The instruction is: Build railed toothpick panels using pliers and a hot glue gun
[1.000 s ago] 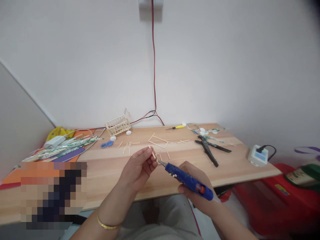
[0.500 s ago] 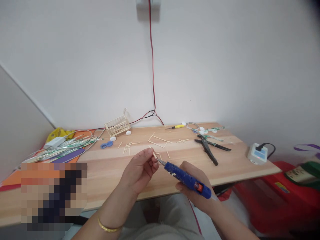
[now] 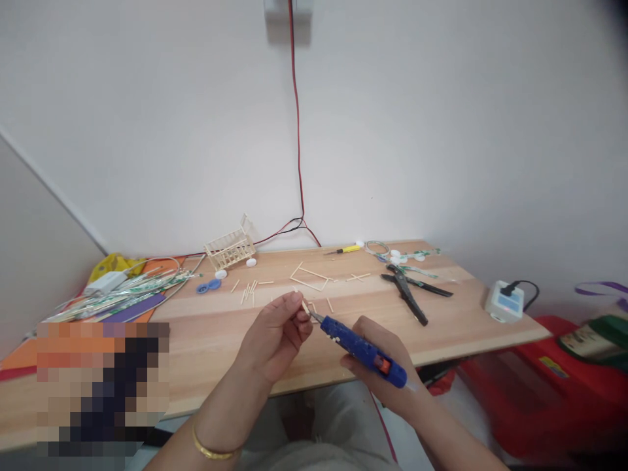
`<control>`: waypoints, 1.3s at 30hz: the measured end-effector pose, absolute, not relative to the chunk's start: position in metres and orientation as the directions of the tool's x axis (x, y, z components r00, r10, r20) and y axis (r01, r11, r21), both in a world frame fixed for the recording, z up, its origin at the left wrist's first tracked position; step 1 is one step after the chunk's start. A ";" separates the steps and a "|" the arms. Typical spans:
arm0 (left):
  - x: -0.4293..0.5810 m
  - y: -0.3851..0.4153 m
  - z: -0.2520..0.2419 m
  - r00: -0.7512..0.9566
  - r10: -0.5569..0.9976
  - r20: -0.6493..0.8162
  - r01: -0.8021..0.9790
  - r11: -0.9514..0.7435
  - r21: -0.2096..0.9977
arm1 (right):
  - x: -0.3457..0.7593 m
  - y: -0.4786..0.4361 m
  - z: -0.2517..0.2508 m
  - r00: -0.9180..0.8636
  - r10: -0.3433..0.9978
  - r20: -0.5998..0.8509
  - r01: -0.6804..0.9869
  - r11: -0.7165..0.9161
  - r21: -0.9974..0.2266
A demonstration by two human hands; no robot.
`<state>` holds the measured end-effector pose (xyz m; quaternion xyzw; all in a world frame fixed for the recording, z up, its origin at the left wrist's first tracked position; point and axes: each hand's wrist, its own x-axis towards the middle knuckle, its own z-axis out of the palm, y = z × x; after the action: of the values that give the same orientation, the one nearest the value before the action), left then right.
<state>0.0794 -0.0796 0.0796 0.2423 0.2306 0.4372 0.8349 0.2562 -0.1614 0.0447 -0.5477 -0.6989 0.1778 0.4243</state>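
Observation:
Near the middle of the table, my left hand (image 3: 277, 337) pinches a short thin wooden stick (image 3: 305, 306) between thumb and fingers. My right hand (image 3: 380, 356) is wrapped round a blue glue gun (image 3: 360, 345), whose metal tip points left and meets or nearly meets the stick. Beyond my hands lie several short sticks (image 3: 248, 291) and a four-sided stick frame (image 3: 311, 276). A small stick-built cart (image 3: 229, 250) with white round wheels stands at the back left, with blue caps (image 3: 209, 286) in front of it.
Black cutters (image 3: 407, 294) lie right of centre on the wooden table (image 3: 210, 366). Behind them are a yellow screwdriver (image 3: 348, 249) and white caps. A white power box (image 3: 505, 302) sits at the right edge. Bagged sticks (image 3: 147, 288) and coloured sheets fill the left side.
The glue gun's rear end has shifted slightly left and up in my right hand, its tip staying by the stick. My left hand holds almost the same position.

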 end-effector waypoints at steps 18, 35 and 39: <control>0.079 -0.072 0.074 0.428 0.903 -0.037 -0.442 0.245 0.863 | 0.384 -0.116 0.000 0.170 0.979 0.114 0.936 -0.124 -0.330; 0.102 -0.081 0.066 0.693 0.703 -0.160 -0.465 0.605 0.646 | 0.274 -0.119 0.079 -0.410 0.482 0.774 0.577 0.795 -0.189; 0.103 -0.084 0.061 0.718 0.681 -0.143 -0.484 0.636 0.601 | 0.269 -0.118 0.074 -0.394 0.500 0.771 0.540 0.805 -0.246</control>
<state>0.1035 -0.0839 0.0608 0.2719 0.1813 0.3286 0.8861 0.2692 -0.1178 0.0739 -0.3116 -0.8347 -0.0218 0.4537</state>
